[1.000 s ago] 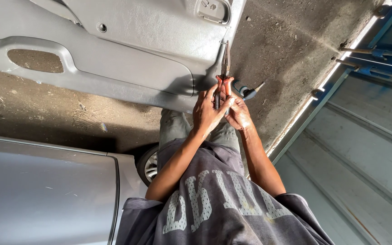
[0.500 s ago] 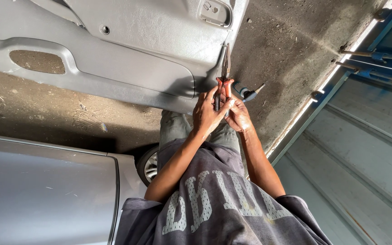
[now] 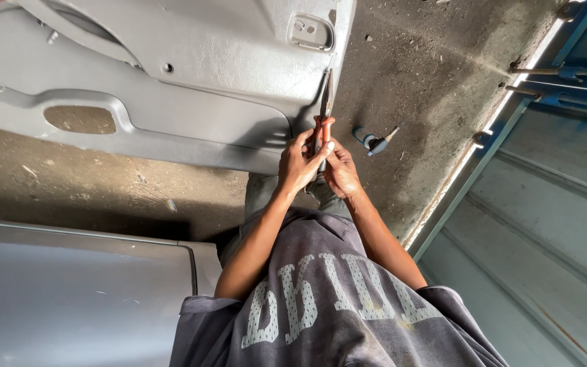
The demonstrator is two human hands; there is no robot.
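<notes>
Hands (image 3: 321, 160) meet at the right edge of the grey door panel (image 3: 191, 61), which lies flat on the concrete floor (image 3: 429, 75). From my remote seat I see my left hand (image 3: 300, 162) curled shut around the orange handle of a screwdriver (image 3: 323, 115), and my right hand (image 3: 341, 171) closed in against it from the other side; how much of the handle the right one really grips I cannot tell, since the left covers most of it. The dark shaft runs up along the panel's edge, and its tip is lost in the seam there. The panel itself is cut off at the top and left of the view. Its oval recess (image 3: 79, 119) looks shallow and dusty; nothing shows in it. Just right of my hands a small blue-grey tool (image 3: 373, 141) lies on the floor, too small to make out. My legs are mostly hidden under the grey shirt (image 3: 334, 306). A silver car body (image 3: 69, 292) fills the lower left, a blue metal door (image 3: 545, 204) the right
</notes>
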